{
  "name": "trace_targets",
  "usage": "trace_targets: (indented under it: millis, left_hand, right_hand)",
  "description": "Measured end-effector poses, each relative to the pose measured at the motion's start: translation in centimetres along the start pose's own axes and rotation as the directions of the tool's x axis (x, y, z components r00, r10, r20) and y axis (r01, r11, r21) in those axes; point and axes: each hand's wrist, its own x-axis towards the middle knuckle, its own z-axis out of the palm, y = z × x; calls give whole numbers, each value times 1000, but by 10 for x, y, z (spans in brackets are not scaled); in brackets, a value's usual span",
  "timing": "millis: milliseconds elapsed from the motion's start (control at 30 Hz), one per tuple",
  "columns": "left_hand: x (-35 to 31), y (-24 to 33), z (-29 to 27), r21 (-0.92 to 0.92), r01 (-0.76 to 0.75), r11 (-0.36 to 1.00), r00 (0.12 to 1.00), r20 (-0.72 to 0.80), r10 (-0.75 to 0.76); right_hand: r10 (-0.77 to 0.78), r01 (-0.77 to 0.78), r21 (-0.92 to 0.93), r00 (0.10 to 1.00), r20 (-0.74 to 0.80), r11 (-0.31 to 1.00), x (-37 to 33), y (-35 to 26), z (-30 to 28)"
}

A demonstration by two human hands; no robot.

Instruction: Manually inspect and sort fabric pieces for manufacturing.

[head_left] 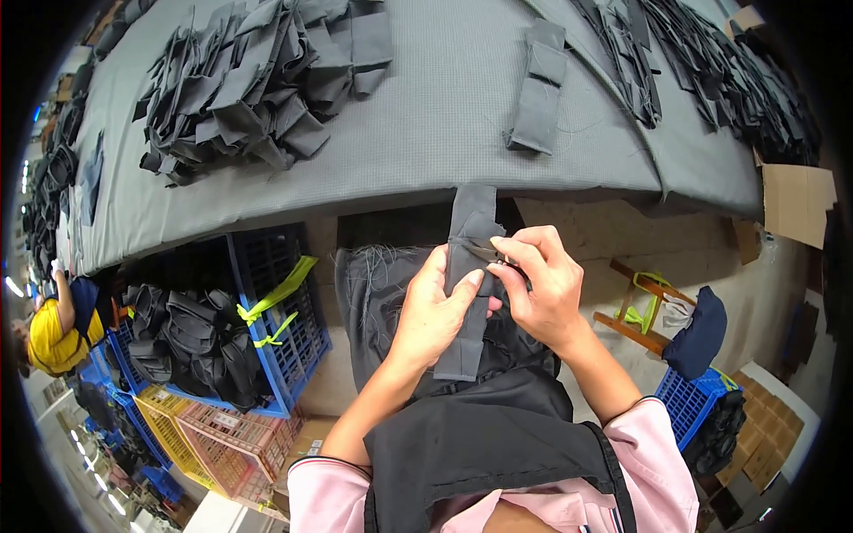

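A dark grey fabric strip hangs over my lap, its upper end reaching the table's front edge. My left hand is closed on the strip, with the thumb pressed on top. Between the fingers of my right hand sits a pair of small thread snips, its blades lying against the strip just above my left thumb. The snips' handle is mostly hidden by the fingers. Under the strip, dark cloth with loose thread ends scattered on it covers my lap.
Ahead stretches a grey cloth-covered table with a heap of strips, a short stack and bundles. Left stands a blue crate of black bags; a wooden stool is right. A person in yellow is far left.
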Motion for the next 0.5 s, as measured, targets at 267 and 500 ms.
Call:
trace_targets:
  millis: [267,500]
  left_hand:
    - [0,-5,-3,31,-43,999,999,-28,44]
    - [1,-15,-7,232,-136,963,989,-31,147]
  right_hand:
    - [-66,69,-80,997,42,994,-1,-2,1]
    - [-37,38,-17,999,35,999,2,-4,4]
